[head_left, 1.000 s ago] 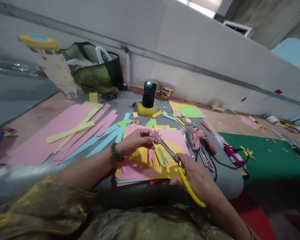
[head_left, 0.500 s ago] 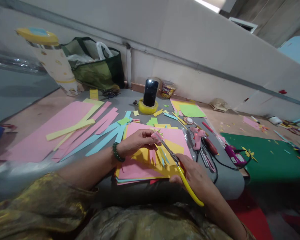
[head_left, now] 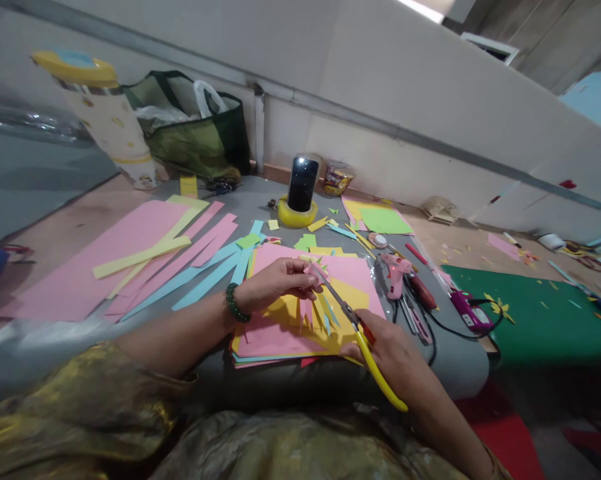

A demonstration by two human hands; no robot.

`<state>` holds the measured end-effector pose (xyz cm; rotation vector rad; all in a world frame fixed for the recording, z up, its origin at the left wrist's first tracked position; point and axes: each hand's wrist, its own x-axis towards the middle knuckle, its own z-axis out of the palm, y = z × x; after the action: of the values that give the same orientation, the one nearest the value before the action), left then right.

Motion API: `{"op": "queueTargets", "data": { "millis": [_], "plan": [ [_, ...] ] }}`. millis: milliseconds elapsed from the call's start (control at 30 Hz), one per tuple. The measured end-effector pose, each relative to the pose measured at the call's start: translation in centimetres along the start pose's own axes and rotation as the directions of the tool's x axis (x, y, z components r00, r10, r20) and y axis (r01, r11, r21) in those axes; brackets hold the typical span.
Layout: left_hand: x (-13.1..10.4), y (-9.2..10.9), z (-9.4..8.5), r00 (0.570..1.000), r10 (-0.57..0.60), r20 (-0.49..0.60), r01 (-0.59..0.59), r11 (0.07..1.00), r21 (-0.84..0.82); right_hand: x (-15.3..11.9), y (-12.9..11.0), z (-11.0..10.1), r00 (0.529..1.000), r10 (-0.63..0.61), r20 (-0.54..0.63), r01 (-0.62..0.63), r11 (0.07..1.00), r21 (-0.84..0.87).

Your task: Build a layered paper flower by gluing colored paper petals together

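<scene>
My left hand [head_left: 285, 280], with a dark green bead bracelet [head_left: 237, 303] at the wrist, pinches a small pink paper piece [head_left: 312, 271] between thumb and fingers. Scissors [head_left: 375, 367] with yellow handles are gripped in my right hand [head_left: 393, 343]. Their blades reach up and left to the pink piece. Below both hands lies a stack of coloured paper [head_left: 275, 338], pink and orange on top. Cut strips [head_left: 306, 312] in pink, yellow and blue fan out under my left hand; whether it holds them too I cannot tell.
Pink and blue paper strips [head_left: 205, 267] spread to the left. A phone [head_left: 303, 183] stands upright in a yellow tape roll [head_left: 297, 215] at the back. On the right are a pink glue gun [head_left: 395, 273], a cutter [head_left: 420, 328] and a purple device with a cable [head_left: 467, 310].
The scissor handles have spread a little, and a red part now shows by my right hand. My left hand holds the pink piece in nearly the same place.
</scene>
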<state>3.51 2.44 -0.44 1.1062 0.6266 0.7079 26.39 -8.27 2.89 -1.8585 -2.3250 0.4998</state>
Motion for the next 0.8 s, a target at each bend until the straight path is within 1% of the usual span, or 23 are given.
{"op": "queueTargets", "data": {
  "millis": [100, 167, 200, 233, 267, 333, 367, 400, 467, 533, 633, 700, 800],
  "plan": [
    [-0.1, 0.2, 0.1, 1.0, 0.007, -0.004, -0.007, 1.0, 0.014, 0.0, 0.2, 0.1, 0.997, -0.008, -0.071, 0.012, 0.999, 0.044],
    [-0.2, 0.3, 0.2, 1.0, 0.011, -0.009, -0.01, 0.999, 0.032, -0.2, 0.7, -0.3, 0.984, 0.021, -0.175, -0.008, 0.997, 0.075],
    [-0.3, 0.4, 0.3, 1.0, 0.013, -0.013, -0.012, 0.999, 0.039, -0.3, 1.2, -0.7, 0.968, 0.064, -0.244, -0.046, 0.996, 0.079],
    [-0.3, 0.5, 0.4, 1.0, 0.014, -0.018, -0.013, 0.999, 0.042, -0.4, 1.9, -1.2, 0.938, 0.131, -0.32, -0.113, 0.991, 0.074],
    [-0.3, 0.6, 0.4, 1.0, 0.015, -0.024, -0.014, 0.999, 0.043, -0.6, 2.7, -1.8, 0.892, 0.217, -0.396, -0.21, 0.976, 0.061],
    [-0.4, 0.9, 0.4, 0.999, 0.02, -0.043, -0.018, 0.999, 0.044, -1.1, 5.0, -3.0, 0.762, 0.395, -0.514, -0.448, 0.894, 0.022],
    [-0.4, 1.1, 0.3, 0.998, 0.024, -0.059, -0.021, 0.999, 0.047, -1.4, 6.4, -3.4, 0.697, 0.467, -0.545, -0.558, 0.83, -0.001],
    [-0.4, 1.2, 0.2, 0.996, 0.028, -0.079, -0.025, 0.998, 0.05, -1.7, 7.9, -3.8, 0.656, 0.521, -0.546, -0.635, 0.772, -0.026],
    [-0.4, 1.6, -0.1, 0.99, 0.043, -0.131, -0.037, 0.998, 0.052, -2.4, 10.8, -4.0, 0.599, 0.601, -0.529, -0.738, 0.671, -0.074],
    [-0.2, 1.9, -0.4, 0.981, 0.06, -0.184, -0.053, 0.998, 0.046, -3.1, 13.4, -3.7, 0.568, 0.654, -0.501, -0.789, 0.605, -0.105],
    [0.0, 2.0, -0.6, 0.971, 0.067, -0.23, -0.061, 0.998, 0.033, -3.8, 16.0, -2.5, 0.558, 0.673, -0.486, -0.808, 0.574, -0.132],
    [0.1, 1.9, -0.6, 0.969, 0.058, -0.239, -0.054, 0.998, 0.023, -3.8, 16.8, -1.8, 0.567, 0.682, -0.461, -0.807, 0.571, -0.149],
    [0.3, 1.7, -0.5, 0.965, 0.051, -0.256, -0.046, 0.999, 0.025, -3.6, 17.3, -1.3, 0.584, 0.715, -0.385, -0.806, 0.567, -0.169]
  ]
}}
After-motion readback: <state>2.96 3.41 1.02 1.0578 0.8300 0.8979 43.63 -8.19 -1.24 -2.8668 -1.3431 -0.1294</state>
